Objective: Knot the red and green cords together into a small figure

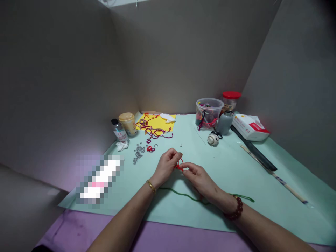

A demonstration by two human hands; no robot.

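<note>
My left hand (168, 164) and my right hand (199, 176) meet over the pale green mat (231, 175), fingers pinched together on a small red cord ring (179, 166) between them. A green cord (183, 194) trails on the mat under my wrists and out past the right wrist. A gold bracelet is on my left wrist, a brown bead bracelet on my right. A heap of small metal rings (138, 153) and a few red-wrapped rings (150, 148) lie to the left of my left hand.
At the back left stand a small bottle (119, 131), a lidded cup (128, 123) and a yellow sheet (157, 122) with tangled cords. At the back right are a clear tub (209, 111), a red-lidded jar (231, 99), a grey flask (225, 122), a tissue pack (249, 126) and long sticks (265, 162).
</note>
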